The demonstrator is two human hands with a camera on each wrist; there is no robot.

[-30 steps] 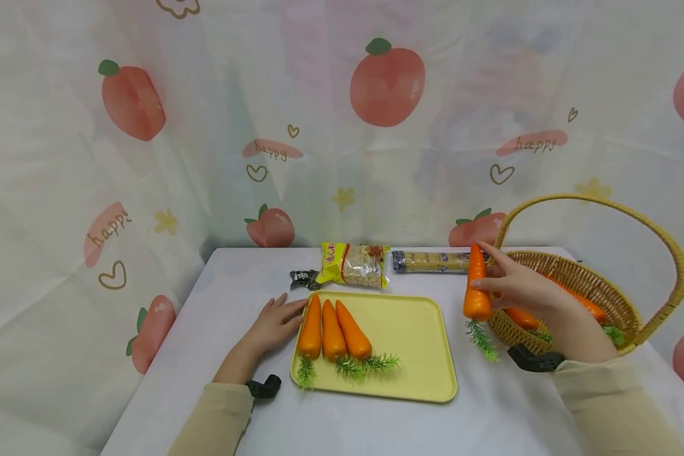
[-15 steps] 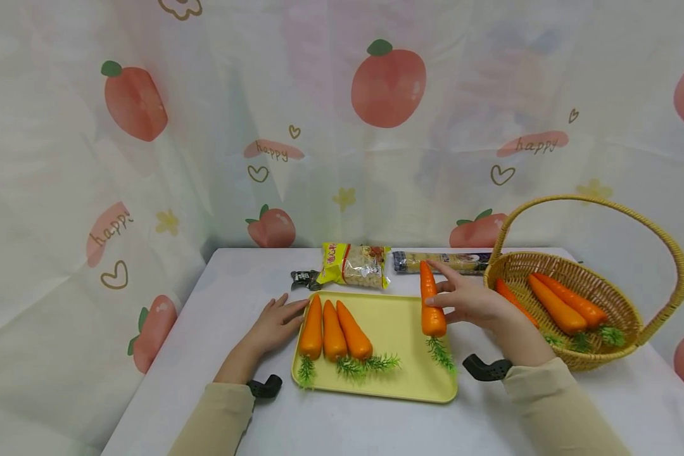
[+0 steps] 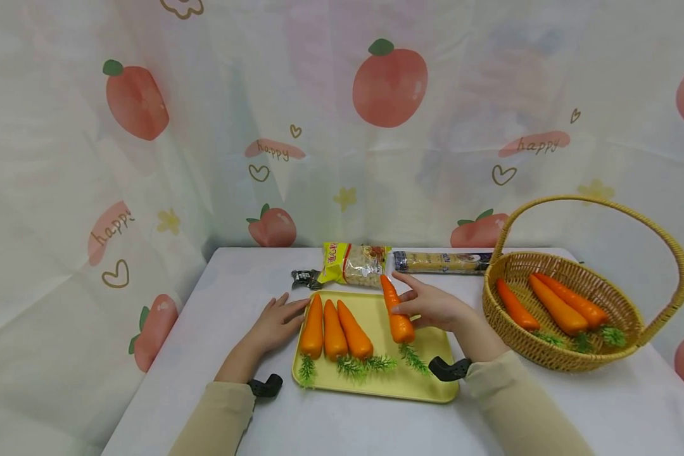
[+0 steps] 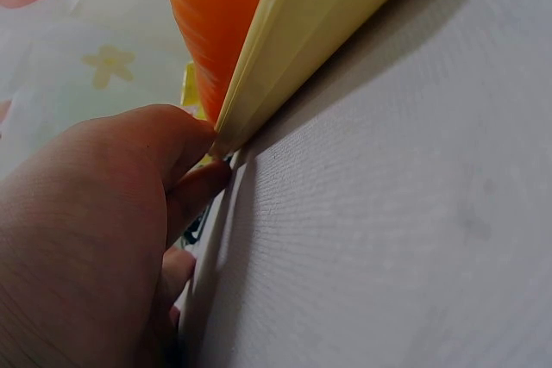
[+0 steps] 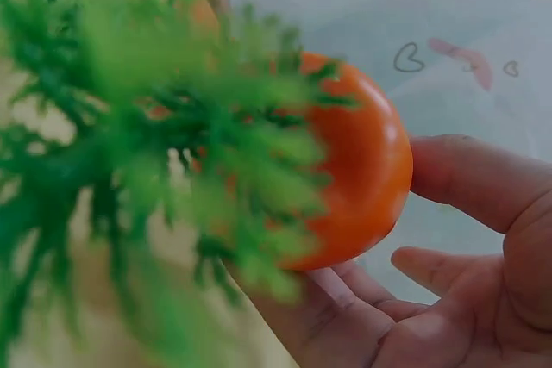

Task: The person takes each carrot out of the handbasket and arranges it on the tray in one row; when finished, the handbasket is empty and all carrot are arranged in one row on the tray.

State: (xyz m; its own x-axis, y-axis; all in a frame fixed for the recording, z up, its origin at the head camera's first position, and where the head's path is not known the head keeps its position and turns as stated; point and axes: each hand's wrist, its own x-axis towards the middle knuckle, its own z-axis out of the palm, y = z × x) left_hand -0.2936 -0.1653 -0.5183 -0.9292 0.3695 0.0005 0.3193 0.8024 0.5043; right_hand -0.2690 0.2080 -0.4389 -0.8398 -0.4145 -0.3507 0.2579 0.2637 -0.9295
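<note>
leftward over the tray (image 3: 399,386), head view, our right hand (image 3: 433,308) has carried a carrot (image 3: 398,316).
left wrist: our left hand (image 4: 99,221), fingers relaxed, touches the tray's rim; right wrist: our right hand pinches the carrot.

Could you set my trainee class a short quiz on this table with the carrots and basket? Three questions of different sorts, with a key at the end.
1. Count: How many carrots lie in the basket?

2. True or false: In the head view, the small black packet lies to the left of the yellow bag.

3. Choose one: What is the person's right grip holding?
A) the basket
B) a single carrot
C) the yellow bag

Key:
1. Three.
2. True.
3. B; it is held over the tray.
</note>
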